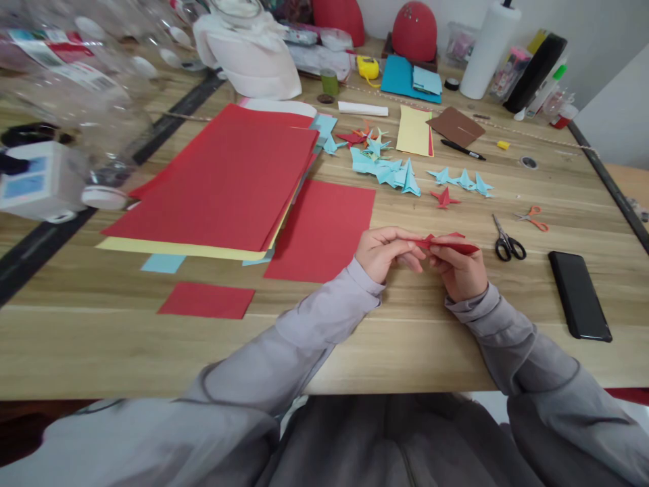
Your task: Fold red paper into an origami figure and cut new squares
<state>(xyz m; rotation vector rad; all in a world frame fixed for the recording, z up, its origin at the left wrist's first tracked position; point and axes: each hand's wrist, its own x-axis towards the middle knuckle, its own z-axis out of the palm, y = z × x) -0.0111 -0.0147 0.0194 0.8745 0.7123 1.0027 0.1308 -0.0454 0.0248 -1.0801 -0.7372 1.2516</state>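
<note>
Between my two hands is a small folded piece of red paper (464,248), held just above the table. My left hand (388,251) pinches its left end between thumb and fingers. The right hand (459,270) grips the other end, thumb on the near side. Part of the folds is hidden by my fingers. Beyond my hands lies a red paper crane (445,197). Several light blue paper cranes (465,179) rest behind it, and more blue folded pieces (385,169) cluster to their left. A flat red sheet (324,230) lies beside my left hand.
A stack of large red sheets (218,182) covers the left, with a small red rectangle (207,300) in front. Black scissors (507,242), orange scissors (535,218) and a phone (579,295) lie right. Plastic bottles (106,135) crowd the far left. A pen (462,149) lies farther back.
</note>
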